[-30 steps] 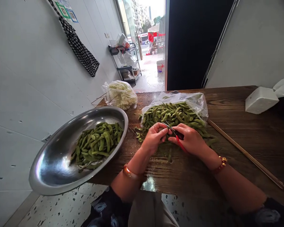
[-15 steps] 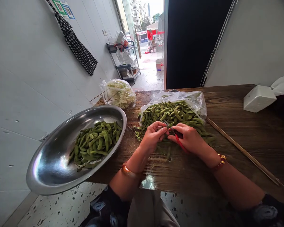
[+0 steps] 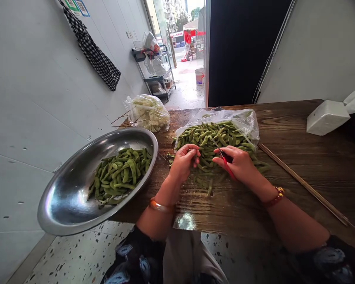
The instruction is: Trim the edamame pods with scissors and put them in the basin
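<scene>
My right hand [image 3: 239, 162] holds red-handled scissors [image 3: 228, 165], their blades pointing up and left over the pods. Left of it, my left hand [image 3: 185, 158] is closed with curled fingers, and what lies inside them is hidden. Both hands are just in front of a heap of green edamame pods [image 3: 208, 136] spilling from a clear plastic bag [image 3: 248, 120]. More pods [image 3: 121, 173] lie in a large steel basin [image 3: 68, 197] on the left. A few loose pods [image 3: 210, 185] rest on the wooden table [image 3: 189, 205] nearer to me.
Behind the basin stands a clear bag of pale florets [image 3: 150, 112] with thin sticks poking out. Long thin sticks [image 3: 304, 183] lie slantwise on the right. A white box [image 3: 327, 118] sits at the back right. Beyond the table are a shelf cart [image 3: 156, 75] and a doorway.
My hands have moved apart; the left one went left, away from the scissors. The scissor blades no longer meet my left fingers. The view has shifted slightly.
</scene>
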`<state>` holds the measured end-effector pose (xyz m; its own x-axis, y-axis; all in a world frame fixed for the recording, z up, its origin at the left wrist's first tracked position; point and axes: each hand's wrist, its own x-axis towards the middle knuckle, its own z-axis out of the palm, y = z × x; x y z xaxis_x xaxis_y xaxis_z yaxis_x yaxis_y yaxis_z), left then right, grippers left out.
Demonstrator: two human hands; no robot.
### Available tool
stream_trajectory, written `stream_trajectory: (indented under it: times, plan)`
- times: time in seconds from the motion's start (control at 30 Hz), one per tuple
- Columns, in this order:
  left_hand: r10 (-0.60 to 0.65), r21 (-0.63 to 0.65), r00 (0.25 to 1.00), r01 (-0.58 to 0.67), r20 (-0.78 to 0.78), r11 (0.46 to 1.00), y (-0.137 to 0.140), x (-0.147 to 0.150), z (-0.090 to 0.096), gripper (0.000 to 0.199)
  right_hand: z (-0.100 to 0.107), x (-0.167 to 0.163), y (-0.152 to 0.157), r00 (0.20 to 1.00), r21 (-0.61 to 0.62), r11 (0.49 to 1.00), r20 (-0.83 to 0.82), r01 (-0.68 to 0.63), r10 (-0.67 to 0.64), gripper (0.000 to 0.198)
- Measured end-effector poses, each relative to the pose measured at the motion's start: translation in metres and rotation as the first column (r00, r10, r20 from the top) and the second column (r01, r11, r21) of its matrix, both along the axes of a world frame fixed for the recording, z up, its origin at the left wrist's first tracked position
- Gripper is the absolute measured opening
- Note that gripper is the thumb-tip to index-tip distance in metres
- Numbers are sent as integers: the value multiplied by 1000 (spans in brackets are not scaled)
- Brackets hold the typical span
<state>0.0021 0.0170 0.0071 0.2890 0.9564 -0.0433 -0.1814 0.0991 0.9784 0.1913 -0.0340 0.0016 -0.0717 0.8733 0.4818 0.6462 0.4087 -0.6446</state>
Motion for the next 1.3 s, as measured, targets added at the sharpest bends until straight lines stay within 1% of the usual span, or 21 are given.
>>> stream_trajectory:
  times: [0.07,0.1,0.17,0.2,0.27,0.33,0.43,0.5,0.53,0.57,0.6,0.67,0.7,0.77,0.8,0.87,0.93,1.0,1.07,1.2,1.3]
  plan:
    - [2,174,975,37,-220,984,-1,2,-4,15,0,-1,0,1000,0,1000,6,-6,6,39]
    - [31,274,941,67,-337,959,-2,3,-5,14,1,-1,-1,1000,-2,1000,7,-6,6,40]
    - [110,441,831,172,-545,881,-3,4,-8,11,1,-1,-1,1000,-6,1000,6,-7,7,40]
    - [147,485,764,236,-628,842,-4,4,-9,12,1,-1,-1,1000,-7,1000,5,-8,9,40]
    - [196,500,633,345,-749,794,-5,3,-9,17,0,0,0,1000,-10,1000,7,-11,11,39]
    - [213,472,531,418,-820,776,-7,1,-7,21,-1,0,0,1000,-12,1000,16,-9,10,38]
    - [237,449,440,476,-866,756,-8,0,-5,23,-2,-1,1,1000,-8,1000,24,-10,11,36]
    - [273,463,416,471,-867,751,-9,0,-5,21,-3,-1,0,1000,-4,1000,21,-11,12,36]
    - [294,482,427,447,-855,753,-9,1,-5,20,-2,-1,0,1000,-3,1000,19,-10,10,35]
    - [313,509,457,408,-832,758,-9,1,-5,19,-2,-1,-1,1000,-3,1000,18,-8,8,35]
    - [328,539,507,352,-797,765,-8,1,-5,18,-2,-1,-1,1000,-5,1000,20,-6,6,35]
    - [328,575,643,215,-692,789,-5,0,-4,13,-2,-1,-1,1000,-5,1000,22,-2,2,36]
    - [305,566,718,149,-626,811,-4,0,-3,11,-2,-1,-1,1000,-3,1000,21,-4,4,36]
    - [227,484,847,41,-481,874,-2,-2,-1,9,-1,-1,-2,1000,-3,1000,16,-12,12,36]
    - [179,418,895,9,-408,909,-1,-2,0,12,-1,-1,-2,1000,-3,1000,16,-16,16,36]
    - [82,260,960,-10,-268,966,-2,-2,2,20,-2,-2,-2,1000,-6,1000,22,-20,20,36]
    - [-13,128,990,31,-141,991,-4,-1,3,26,-3,-2,-1,999,-3,1000,35,-17,17,36]
    - [-93,49,995,94,-38,994,-7,0,4,29,-4,-2,-1,999,2,1000,48,-18,17,36]
    - [-136,6,990,136,20,991,-8,1,6,31,-6,-2,0,998,8,1000,58,-26,25,35]
    - [-173,-61,982,178,76,982,-10,1,9,38,-9,-2,0,997,12,999,56,-51,50,35]
    - [-186,-85,975,197,118,977,-10,1,9,38,-9,-3,0,997,6,998,52,-57,56,35]
